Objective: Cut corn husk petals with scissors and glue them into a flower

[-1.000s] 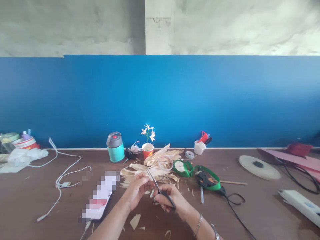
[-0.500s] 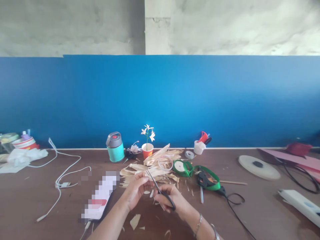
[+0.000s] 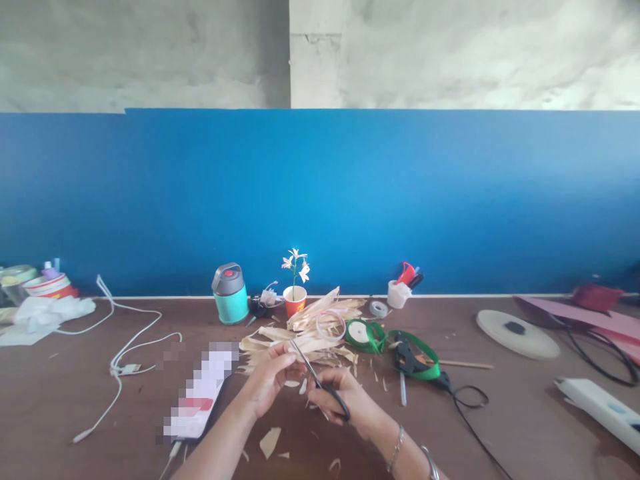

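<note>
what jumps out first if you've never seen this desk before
The broad blue wall panel behind the brown table fills the middle of the view. At the near edge, the right hand holds black-handled scissors to the left hand, its fingers pinched, before a pile of pale dried strips. A red cup with a small white flower stands at the wall behind them.

Left hand in a pinch grip — right hand curled closed
</note>
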Demonstrator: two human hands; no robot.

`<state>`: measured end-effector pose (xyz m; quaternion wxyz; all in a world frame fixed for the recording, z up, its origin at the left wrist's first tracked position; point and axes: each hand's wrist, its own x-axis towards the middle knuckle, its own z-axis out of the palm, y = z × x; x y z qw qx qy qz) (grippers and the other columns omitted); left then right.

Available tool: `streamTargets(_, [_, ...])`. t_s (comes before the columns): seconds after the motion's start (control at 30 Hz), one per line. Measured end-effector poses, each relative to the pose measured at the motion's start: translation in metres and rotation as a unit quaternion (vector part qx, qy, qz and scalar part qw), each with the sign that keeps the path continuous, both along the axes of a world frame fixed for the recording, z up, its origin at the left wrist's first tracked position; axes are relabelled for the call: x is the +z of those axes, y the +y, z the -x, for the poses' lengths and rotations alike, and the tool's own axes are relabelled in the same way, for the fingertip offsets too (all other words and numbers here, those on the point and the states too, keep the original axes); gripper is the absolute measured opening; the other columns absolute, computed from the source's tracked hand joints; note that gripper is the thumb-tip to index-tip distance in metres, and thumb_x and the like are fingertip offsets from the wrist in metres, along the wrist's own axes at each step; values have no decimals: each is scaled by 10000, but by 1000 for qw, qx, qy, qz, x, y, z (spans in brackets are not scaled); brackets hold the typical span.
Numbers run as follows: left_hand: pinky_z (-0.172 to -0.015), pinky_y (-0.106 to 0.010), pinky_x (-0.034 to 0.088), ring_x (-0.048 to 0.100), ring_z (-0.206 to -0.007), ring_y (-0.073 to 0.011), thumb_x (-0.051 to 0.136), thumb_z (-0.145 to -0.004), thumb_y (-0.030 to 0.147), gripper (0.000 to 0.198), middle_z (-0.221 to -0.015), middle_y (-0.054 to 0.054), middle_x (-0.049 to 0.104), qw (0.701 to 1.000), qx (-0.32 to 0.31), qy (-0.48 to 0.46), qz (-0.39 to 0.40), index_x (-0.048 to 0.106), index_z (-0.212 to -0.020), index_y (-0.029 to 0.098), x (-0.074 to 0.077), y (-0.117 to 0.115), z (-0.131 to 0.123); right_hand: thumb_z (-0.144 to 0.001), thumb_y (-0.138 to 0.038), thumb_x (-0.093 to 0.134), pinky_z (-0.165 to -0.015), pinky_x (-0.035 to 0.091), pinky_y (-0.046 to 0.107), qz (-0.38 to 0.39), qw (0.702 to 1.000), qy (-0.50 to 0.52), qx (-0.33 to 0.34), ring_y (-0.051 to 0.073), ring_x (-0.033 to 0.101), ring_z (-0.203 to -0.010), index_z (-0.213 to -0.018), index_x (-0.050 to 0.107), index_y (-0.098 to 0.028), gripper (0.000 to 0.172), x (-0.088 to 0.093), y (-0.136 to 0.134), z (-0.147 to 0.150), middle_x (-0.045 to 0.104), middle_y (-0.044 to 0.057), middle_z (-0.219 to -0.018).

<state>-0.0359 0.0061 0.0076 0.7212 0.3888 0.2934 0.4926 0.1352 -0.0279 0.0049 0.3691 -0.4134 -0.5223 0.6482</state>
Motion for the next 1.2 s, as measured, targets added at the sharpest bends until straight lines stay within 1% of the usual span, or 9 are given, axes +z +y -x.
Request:
streamTargets(0.2, [-603,-244,484,626,-605,-145,749,-636,238,190,-650,-39,679,1000,-1,11,-4,582,-628,148,2,0,1,-591,-489,758,-305,180,160,2,1000,-10,0,12,309,-311,-682,606,-134,396,-3,1,0,454,-86,-432])
streamTargets(0.3, [-606,-240,482,621,-606,-143,751,-629,238,190,-643,-32,670,1000,1,15,-7,585,-613,147,5,-1,2,-587,-477,763,-305,182,161,5,1000,-10,2,11,309,-312,-681,613,-134,386,-2,0,0,461,-86,-440])
streamTargets(0.43, [-610,-230,475,618,-605,-137,752,-624,244,184,-653,-35,666,999,-12,31,-13,603,-612,138,6,-1,4,-595,-477,760,-298,178,161,9,1000,-6,13,7,278,-310,-662,613,-134,379,2,-1,-1,425,-98,-417])
streamTargets(0.6, [-621,-232,466,631,-624,-145,745,-638,245,175,-682,-50,681,998,-18,52,-13,610,-616,136,6,0,7,-588,-467,766,-301,181,160,6,1000,-15,15,14,314,-321,-667,622,-129,376,0,0,-2,451,-85,-431])
streamTargets(0.77, [-613,-235,459,632,-619,-153,743,-642,246,182,-672,-52,680,998,-22,59,-15,603,-600,137,6,1,9,-577,-448,771,-302,188,160,13,999,-30,13,12,299,-318,-663,621,-132,360,0,0,-2,433,-94,-416])
streamTargets(0.9, [-621,-242,464,634,-623,-157,743,-641,244,187,-660,-45,677,997,-29,65,-10,594,-592,143,5,2,10,-598,-418,759,-305,193,164,4,998,-59,16,19,294,-319,-660,618,-135,322,2,0,-3,406,-99,-384])
streamTargets(1.07, [-623,-237,460,644,-641,-162,741,-638,250,191,-690,-55,692,996,-39,82,2,587,-593,147,5,3,12,-621,-409,749,-313,204,161,-20,997,-76,19,24,315,-320,-673,628,-136,303,-3,2,-5,428,-90,-390])
streamTargets(1.13, [-626,-246,463,641,-645,-165,746,-631,252,191,-700,-53,694,996,-37,75,1,589,-595,148,5,4,12,-608,-418,760,-309,206,161,-19,997,-75,11,27,316,-310,-663,623,-137,317,-5,4,-4,430,-89,-380])
streamTargets(1.2, [-637,-265,470,636,-657,-172,747,-628,260,182,-714,-53,699,998,-28,64,-3,605,-608,149,3,4,9,-591,-443,769,-310,234,166,-10,998,-55,-18,38,333,-306,-682,618,-141,350,-5,4,-3,443,-86,-381])
